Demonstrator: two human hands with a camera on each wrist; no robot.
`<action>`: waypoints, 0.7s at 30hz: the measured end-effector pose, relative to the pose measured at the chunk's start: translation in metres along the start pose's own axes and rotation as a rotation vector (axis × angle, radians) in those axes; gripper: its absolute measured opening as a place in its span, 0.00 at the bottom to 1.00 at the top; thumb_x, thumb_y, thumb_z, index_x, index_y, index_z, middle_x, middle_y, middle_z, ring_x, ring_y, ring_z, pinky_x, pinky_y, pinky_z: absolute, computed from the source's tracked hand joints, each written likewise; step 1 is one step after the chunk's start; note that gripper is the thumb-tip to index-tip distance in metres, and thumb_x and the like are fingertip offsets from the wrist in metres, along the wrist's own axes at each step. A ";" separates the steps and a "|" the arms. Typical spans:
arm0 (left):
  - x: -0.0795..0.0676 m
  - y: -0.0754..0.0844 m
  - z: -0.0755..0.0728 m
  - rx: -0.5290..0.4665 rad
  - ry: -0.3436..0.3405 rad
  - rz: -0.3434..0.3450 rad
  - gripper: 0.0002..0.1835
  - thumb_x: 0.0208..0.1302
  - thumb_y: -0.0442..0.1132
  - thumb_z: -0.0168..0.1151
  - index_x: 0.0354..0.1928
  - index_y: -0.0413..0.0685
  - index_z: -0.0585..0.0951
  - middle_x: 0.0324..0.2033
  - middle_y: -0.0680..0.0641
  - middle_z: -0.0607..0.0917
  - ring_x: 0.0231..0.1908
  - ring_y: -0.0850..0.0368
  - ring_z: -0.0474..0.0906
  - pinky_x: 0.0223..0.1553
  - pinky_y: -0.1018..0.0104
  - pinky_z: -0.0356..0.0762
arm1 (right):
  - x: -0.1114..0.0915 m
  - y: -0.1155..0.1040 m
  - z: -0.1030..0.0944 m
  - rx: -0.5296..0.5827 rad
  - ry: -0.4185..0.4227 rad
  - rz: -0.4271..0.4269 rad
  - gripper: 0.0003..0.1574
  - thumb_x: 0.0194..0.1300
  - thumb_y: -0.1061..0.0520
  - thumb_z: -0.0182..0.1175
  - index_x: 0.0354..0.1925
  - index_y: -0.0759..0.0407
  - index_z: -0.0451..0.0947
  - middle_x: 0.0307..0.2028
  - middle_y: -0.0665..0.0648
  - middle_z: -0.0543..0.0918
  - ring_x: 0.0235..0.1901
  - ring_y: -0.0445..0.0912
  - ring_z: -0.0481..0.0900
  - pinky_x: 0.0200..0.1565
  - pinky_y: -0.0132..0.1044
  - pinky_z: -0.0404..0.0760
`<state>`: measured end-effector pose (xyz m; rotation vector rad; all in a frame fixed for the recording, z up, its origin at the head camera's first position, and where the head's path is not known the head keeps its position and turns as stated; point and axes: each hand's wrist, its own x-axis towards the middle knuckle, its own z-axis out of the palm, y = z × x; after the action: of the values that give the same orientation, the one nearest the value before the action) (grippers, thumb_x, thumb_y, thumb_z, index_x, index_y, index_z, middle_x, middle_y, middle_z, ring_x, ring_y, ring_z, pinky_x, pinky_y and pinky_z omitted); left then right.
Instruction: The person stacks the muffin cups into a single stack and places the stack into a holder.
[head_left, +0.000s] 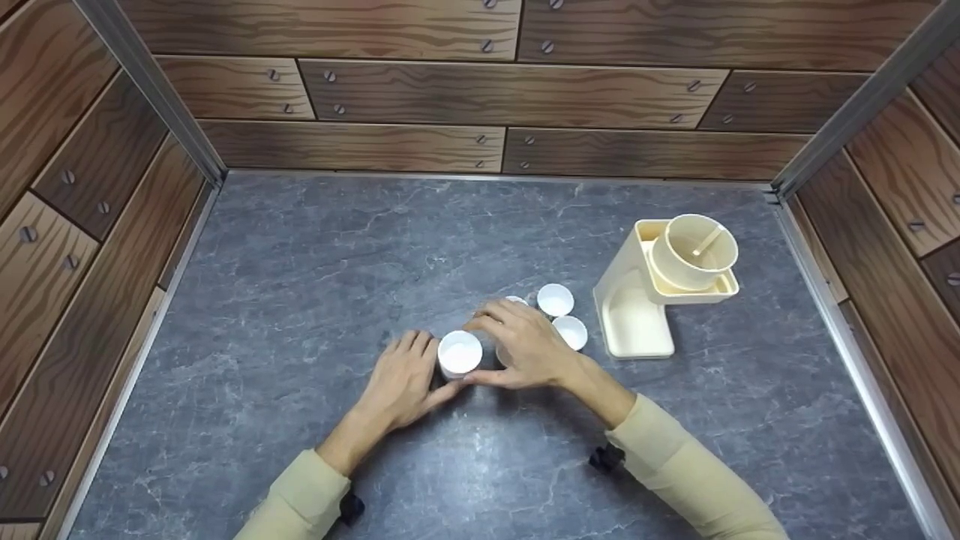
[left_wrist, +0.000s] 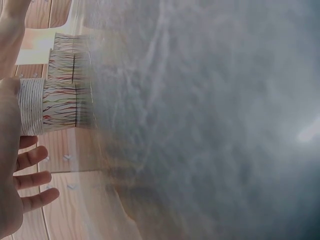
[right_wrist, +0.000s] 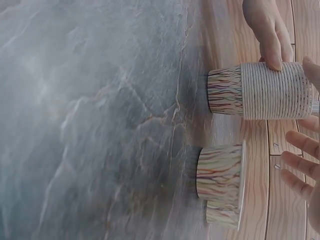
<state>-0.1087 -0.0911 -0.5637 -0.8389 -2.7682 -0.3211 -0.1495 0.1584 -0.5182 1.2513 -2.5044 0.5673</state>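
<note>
A tall stack of nested paper cups (right_wrist: pixel 275 92) stands upright on the table, its sides marked with wavy coloured streaks. From above, its white top cup (head_left: pixel 460 352) shows between both hands. My left hand (head_left: pixel 401 379) holds the stack from the left, thumb in front and fingers on the far side. My right hand (head_left: pixel 525 345) pinches the top cup at its rim between thumb and index finger; the other fingers are spread. Single paper cups stand right of the stack, among them a farther cup (head_left: pixel 555 300) and a nearer cup (head_left: pixel 570 332); others are partly hidden by my right hand.
A cream stand (head_left: pixel 637 322) with a round container (head_left: pixel 696 251) on top is to the right of the cups; a short stick (head_left: pixel 707 240) leans inside the container. Wood-patterned walls (head_left: pixel 420 94) enclose the dark marbled table (head_left: pixel 337 247) at the back and sides.
</note>
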 end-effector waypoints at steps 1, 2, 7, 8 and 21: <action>0.000 0.000 0.000 0.002 0.002 0.001 0.40 0.71 0.74 0.52 0.57 0.42 0.78 0.48 0.44 0.83 0.50 0.47 0.79 0.51 0.50 0.84 | -0.001 0.001 -0.001 -0.004 0.005 -0.003 0.44 0.58 0.19 0.66 0.56 0.49 0.82 0.51 0.50 0.85 0.52 0.47 0.84 0.58 0.43 0.83; 0.000 0.000 0.000 0.004 0.004 0.001 0.41 0.71 0.75 0.51 0.58 0.42 0.78 0.48 0.44 0.83 0.50 0.47 0.79 0.51 0.50 0.84 | -0.003 0.002 -0.001 -0.010 0.009 -0.006 0.44 0.58 0.19 0.66 0.56 0.49 0.82 0.51 0.51 0.86 0.52 0.47 0.84 0.57 0.43 0.83; 0.001 0.000 0.000 0.009 -0.004 -0.005 0.41 0.71 0.76 0.50 0.58 0.43 0.79 0.48 0.44 0.83 0.50 0.48 0.80 0.52 0.50 0.84 | -0.010 0.007 -0.004 -0.044 0.018 -0.016 0.46 0.58 0.18 0.64 0.57 0.49 0.83 0.51 0.51 0.86 0.52 0.47 0.84 0.56 0.43 0.84; 0.001 0.000 0.001 0.009 -0.005 -0.006 0.41 0.70 0.76 0.51 0.58 0.43 0.79 0.48 0.44 0.83 0.50 0.48 0.79 0.52 0.50 0.84 | -0.011 0.008 -0.004 -0.048 0.018 -0.015 0.46 0.58 0.18 0.64 0.57 0.50 0.83 0.51 0.51 0.86 0.52 0.47 0.84 0.56 0.43 0.84; 0.001 0.001 0.002 0.003 0.003 -0.018 0.41 0.69 0.75 0.54 0.56 0.42 0.79 0.48 0.44 0.82 0.50 0.48 0.79 0.54 0.49 0.83 | -0.028 0.018 -0.012 -0.109 -0.001 0.015 0.46 0.54 0.19 0.69 0.56 0.48 0.83 0.50 0.50 0.85 0.51 0.47 0.83 0.52 0.43 0.82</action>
<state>-0.1094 -0.0897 -0.5656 -0.8129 -2.7739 -0.3218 -0.1463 0.1933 -0.5238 1.1941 -2.5108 0.4269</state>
